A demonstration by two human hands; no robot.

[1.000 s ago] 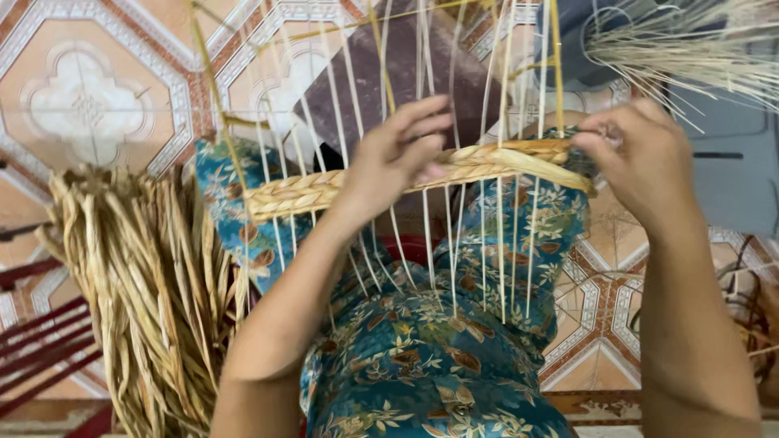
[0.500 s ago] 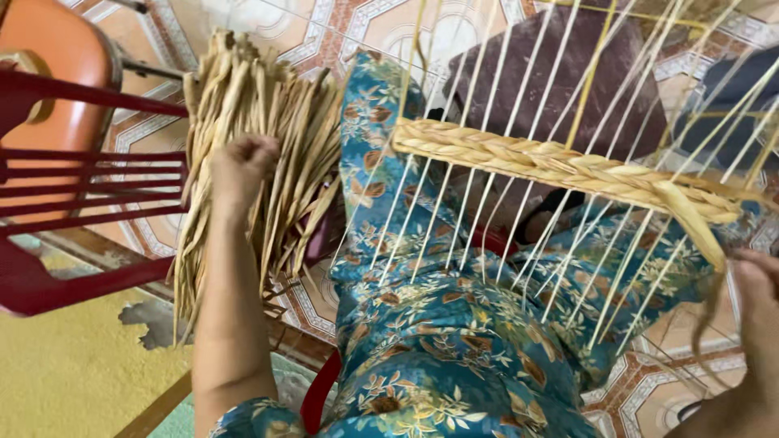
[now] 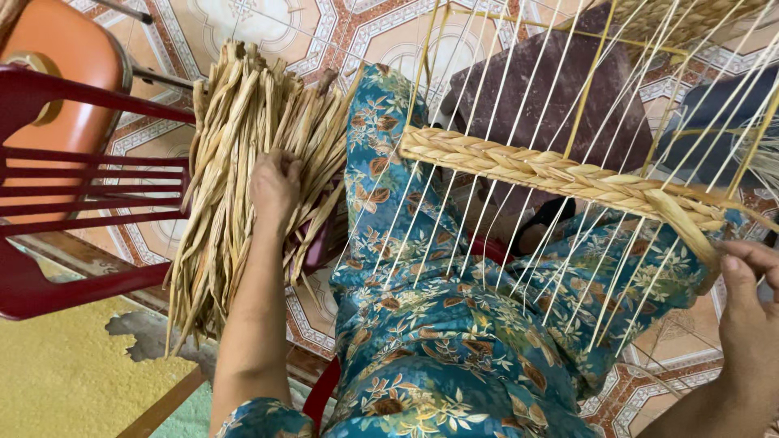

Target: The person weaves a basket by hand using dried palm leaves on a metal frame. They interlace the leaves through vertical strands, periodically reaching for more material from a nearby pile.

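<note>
Patterned tile floor [image 3: 268,24] carries the work area. Red chair [image 3: 73,162] stands on it, left of the left hand [image 3: 274,185]. Yellow mat [image 3: 65,373] lies below that hand, at the lower left. Straw bundle [image 3: 243,138], under the left hand, leans against the chair.

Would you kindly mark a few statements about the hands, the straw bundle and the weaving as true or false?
1. The left hand rests on the bundle of dried straw strands. True.
2. The right hand grips the red chair. False: it holds the end of the woven braid at the right.
3. The braid runs across thin upright strands. True.
4. The floor is plain grey concrete. False: it is patterned tile.
5. The straw bundle lies to the right of the lap. False: it lies to the left, beside the chair.
</note>
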